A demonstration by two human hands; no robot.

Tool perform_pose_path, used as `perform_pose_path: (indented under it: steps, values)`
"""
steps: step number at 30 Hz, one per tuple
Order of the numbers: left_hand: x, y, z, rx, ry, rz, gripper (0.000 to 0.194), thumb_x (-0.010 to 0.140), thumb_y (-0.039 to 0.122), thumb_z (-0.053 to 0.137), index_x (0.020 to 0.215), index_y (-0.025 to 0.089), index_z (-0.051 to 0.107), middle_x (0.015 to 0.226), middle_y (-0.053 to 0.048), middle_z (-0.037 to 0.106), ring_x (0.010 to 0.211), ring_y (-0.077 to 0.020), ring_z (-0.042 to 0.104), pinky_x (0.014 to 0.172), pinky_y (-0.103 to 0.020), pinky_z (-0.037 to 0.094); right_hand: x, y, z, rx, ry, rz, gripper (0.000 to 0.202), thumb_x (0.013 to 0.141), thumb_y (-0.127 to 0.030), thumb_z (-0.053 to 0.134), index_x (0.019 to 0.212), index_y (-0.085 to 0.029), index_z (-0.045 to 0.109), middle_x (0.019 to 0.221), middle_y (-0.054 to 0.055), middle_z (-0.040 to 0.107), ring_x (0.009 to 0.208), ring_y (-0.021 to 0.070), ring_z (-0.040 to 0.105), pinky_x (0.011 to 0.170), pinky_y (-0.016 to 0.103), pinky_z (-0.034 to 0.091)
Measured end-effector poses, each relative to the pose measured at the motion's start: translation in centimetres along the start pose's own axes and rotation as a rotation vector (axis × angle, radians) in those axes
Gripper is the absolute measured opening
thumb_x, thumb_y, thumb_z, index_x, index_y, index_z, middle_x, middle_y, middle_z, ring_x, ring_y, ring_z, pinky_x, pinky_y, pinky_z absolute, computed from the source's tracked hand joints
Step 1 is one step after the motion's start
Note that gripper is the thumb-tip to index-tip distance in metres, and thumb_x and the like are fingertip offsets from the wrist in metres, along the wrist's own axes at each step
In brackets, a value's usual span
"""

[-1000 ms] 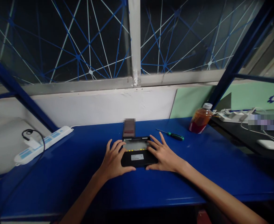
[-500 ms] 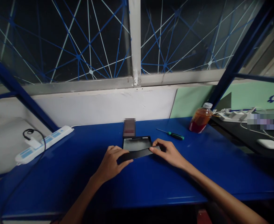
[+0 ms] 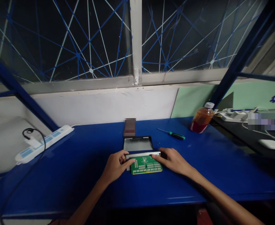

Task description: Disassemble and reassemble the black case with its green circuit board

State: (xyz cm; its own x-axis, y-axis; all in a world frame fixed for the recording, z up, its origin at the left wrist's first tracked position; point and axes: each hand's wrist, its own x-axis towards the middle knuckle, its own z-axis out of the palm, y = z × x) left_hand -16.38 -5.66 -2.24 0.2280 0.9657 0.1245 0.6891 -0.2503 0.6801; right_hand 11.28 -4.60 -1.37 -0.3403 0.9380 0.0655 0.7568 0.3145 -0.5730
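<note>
Head view shows left hand [image 3: 115, 164] and right hand [image 3: 175, 160], grip clamped on both ends of a green rectangular circuit board [image 3: 147, 165], newly tipped into view over the glossy blue table [image 3: 186, 193], leaving the printed face accessible.

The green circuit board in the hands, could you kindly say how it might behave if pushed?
The green circuit board, straight-edged between the left hand and right hand, would probably stay stiff. Its face is exposed, with rows of small pale details, so a hard push might damage it.
</note>
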Motion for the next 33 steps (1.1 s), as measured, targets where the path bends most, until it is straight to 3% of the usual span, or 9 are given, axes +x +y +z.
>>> perform_pose_path:
  steps: [4, 9, 13, 16, 19, 23, 25, 29, 33]
  values:
    - [0.0, -0.1, 0.2, 0.046, 0.009, -0.008, 0.037, 0.083, 0.05, 0.059, 0.1, 0.018, 0.065, 0.06, 0.004, 0.054, 0.055, -0.0134, 0.052, 0.056, -0.024, 0.038, 0.2, 0.3, 0.9, -0.249, 0.012, 0.008, 0.056, 0.09, -0.064, 0.039, 0.065, -0.018, 0.06, 0.06, 0.007, 0.064, 0.054, 0.0178, 0.058, 0.048, 0.028, 0.02]
    - [0.0, -0.2, 0.3, 0.089, -0.017, -0.028, 0.031, 0.085, 0.046, 0.058, 0.101, 0.02, 0.062, 0.058, 0.005, 0.055, 0.053, -0.0136, 0.054, 0.055, -0.024, 0.038, 0.3, 0.0, 1.5, -0.383, 0.072, -0.032, 0.054, 0.092, -0.061, 0.038, 0.065, -0.019, 0.061, 0.06, 0.006, 0.065, 0.054, 0.0181, 0.059, 0.048, 0.028, 0.017]
    - [-0.1, 0.1, 0.0, 0.211, 0.019, 0.006, 0.037, 0.085, 0.052, 0.056, 0.106, 0.021, 0.062, 0.063, 0.003, 0.058, 0.059, -0.0162, 0.057, 0.061, -0.028, 0.041, 0.9, 1.0, -0.8, -0.393, 0.293, -0.002, 0.05, 0.092, -0.058, 0.04, 0.067, -0.02, 0.058, 0.066, 0.004, 0.065, 0.057, 0.0164, 0.059, 0.049, 0.027, 0.022]
    - [-0.2, 0.8, -0.3, 0.363, 0.112, 0.17, 0.048, 0.079, 0.058, 0.062, 0.113, 0.023, 0.062, 0.093, -0.005, 0.064, 0.088, -0.0243, 0.06, 0.078, -0.038, 0.043, 1.7, 3.6, -3.6, -0.541, 0.543, 0.139, 0.044, 0.09, -0.058, 0.043, 0.079, -0.019, 0.061, 0.081, 0.006, 0.067, 0.064, 0.0182, 0.06, 0.049, 0.026, 0.023]
    - [-0.1, 1.8, -0.2, 0.404, 0.095, 0.348, 0.063, 0.072, 0.061, 0.069, 0.122, 0.025, 0.058, 0.116, -0.009, 0.058, 0.106, -0.0298, 0.053, 0.087, -0.044, 0.04, 2.2, 7.0, -5.5, -0.683, 0.548, 0.24, 0.042, 0.085, -0.057, 0.052, 0.099, -0.018, 0.062, 0.093, 0.011, 0.066, 0.079, 0.0245, 0.063, 0.049, 0.026, 0.025]
    - [0.5, 2.7, 0.7, 0.397, -0.028, 0.471, 0.074, 0.062, 0.064, 0.075, 0.124, 0.026, 0.056, 0.119, -0.008, 0.056, 0.105, -0.0305, 0.051, 0.086, -0.045, 0.04, 2.3, 10.2, -6.1, -0.551, 0.236, 0.277, 0.034, 0.081, -0.051, 0.058, 0.098, -0.022, 0.063, 0.09, 0.008, 0.069, 0.075, 0.024, 0.065, 0.048, 0.025, 0.029]
    - [0.8, 2.9, 1.1, 0.404, -0.06, 0.484, 0.07, 0.066, 0.06, 0.074, 0.124, 0.026, 0.056, 0.116, -0.008, 0.057, 0.104, -0.0295, 0.051, 0.085, -0.045, 0.041, 2.4, 10.6, -6.1, -0.487, 0.225, 0.287, 0.028, 0.083, -0.047, 0.056, 0.095, -0.023, 0.063, 0.084, 0.006, 0.07, 0.07, 0.0225, 0.065, 0.049, 0.026, 0.031]
    - [1.2, 2.5, 1.4, 0.416, -0.086, 0.48, 0.061, 0.076, 0.054, 0.069, 0.128, 0.027, 0.053, 0.115, -0.008, 0.058, 0.103, -0.0282, 0.051, 0.084, -0.045, 0.041, 2.9, 9.6, -6.8, -0.372, 0.414, 0.207, 0.034, 0.083, -0.05, 0.054, 0.097, -0.021, 0.063, 0.075, 0.005, 0.07, 0.057, 0.0201, 0.061, 0.049, 0.027, 0.035]
    - [1.7, 2.0, 0.9, 0.422, -0.102, 0.479, 0.065, 0.074, 0.05, 0.07, 0.131, 0.027, 0.051, 0.118, -0.008, 0.058, 0.107, -0.0292, 0.051, 0.087, -0.047, 0.04, 4.0, 6.9, -8.4, -0.058, 0.706, 0.037, 0.038, 0.082, -0.052, 0.059, 0.095, -0.017, 0.065, 0.072, 0.005, 0.068, 0.06, 0.0185, 0.061, 0.055, 0.028, 0.044]
